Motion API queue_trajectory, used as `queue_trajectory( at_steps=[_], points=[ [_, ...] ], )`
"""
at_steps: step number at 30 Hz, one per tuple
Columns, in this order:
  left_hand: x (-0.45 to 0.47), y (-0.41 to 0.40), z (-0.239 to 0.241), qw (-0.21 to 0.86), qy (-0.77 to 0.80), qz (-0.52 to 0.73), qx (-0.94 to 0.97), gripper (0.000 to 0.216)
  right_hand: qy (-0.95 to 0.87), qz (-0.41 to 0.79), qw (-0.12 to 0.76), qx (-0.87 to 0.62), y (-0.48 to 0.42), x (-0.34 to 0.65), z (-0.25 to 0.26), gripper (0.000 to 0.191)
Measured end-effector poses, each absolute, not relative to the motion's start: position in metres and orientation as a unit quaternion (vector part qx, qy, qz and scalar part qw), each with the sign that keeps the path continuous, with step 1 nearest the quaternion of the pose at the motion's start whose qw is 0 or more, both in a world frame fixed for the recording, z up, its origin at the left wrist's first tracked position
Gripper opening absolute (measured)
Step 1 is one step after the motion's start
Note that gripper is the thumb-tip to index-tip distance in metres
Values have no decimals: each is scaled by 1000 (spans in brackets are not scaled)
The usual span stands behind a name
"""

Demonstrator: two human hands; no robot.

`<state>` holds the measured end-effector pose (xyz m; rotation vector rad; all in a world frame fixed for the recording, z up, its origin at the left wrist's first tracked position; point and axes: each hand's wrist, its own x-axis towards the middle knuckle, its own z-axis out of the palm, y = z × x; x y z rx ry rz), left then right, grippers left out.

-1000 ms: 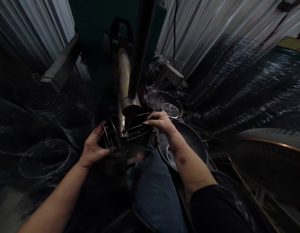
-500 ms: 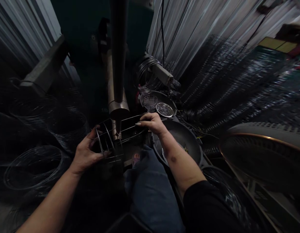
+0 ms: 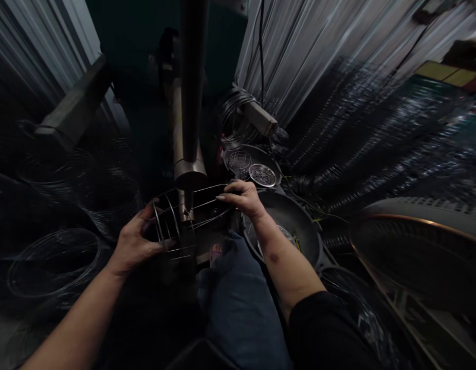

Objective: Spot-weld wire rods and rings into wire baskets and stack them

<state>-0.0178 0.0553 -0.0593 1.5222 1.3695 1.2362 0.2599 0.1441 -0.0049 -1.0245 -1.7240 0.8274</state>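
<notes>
Between my two hands is a wire frame (image 3: 177,222) of thin metal rods, around the lower metal tip (image 3: 186,208) of a machine. My left hand (image 3: 138,236) grips its left end, thumb below and fingers above. The thumb and fingers of my right hand (image 3: 243,198) pinch the wires at the right end. Just above the frame is the machine's thick cylindrical upper arm (image 3: 189,172). Dimness hides part of the frame's lower side.
At the right stand a dark round basin (image 3: 299,218) and a smaller tray (image 3: 274,154) holding a shiny dish (image 3: 262,175). Wire coils (image 3: 238,115) hang behind. Wire rings (image 3: 55,262) lie at the left. A large round fan-like thing (image 3: 411,241) is at far right.
The whole view has shifted slightly. Both hands keep their hold on the wire frame, which stays at the machine's tip.
</notes>
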Motion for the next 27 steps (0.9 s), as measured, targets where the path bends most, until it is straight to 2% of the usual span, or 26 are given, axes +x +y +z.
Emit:
queue_trajectory(
  at_steps=[9, 14, 17, 21, 24, 26, 27],
  points=[
    [-16, 57, -59, 381, 516, 481, 598, 103, -693, 349, 466, -424, 144, 259, -10, 23],
    [-24, 34, -58, 331, 516, 470, 635, 100, -697, 258, 480, -466, 109, 264, -3, 25],
    [-31, -6, -63, 361, 519, 430, 645, 98, -679, 216, 496, -497, 52, 268, -7, 18],
    [-27, -60, -80, 502, 626, 404, 439, 100, -698, 330, 400, -494, -36, 257, -41, 16],
    [-18, -80, -93, 597, 642, 420, 232, 76, -743, 423, 274, -440, -78, 230, -69, 37],
    [-16, -87, -97, 647, 617, 409, 185, 61, -729, 470, 246, -432, -87, 212, -78, 31],
    [-17, -90, -97, 658, 615, 389, 194, 60, -702, 501, 253, -438, -86, 204, -79, 26]
  ],
)
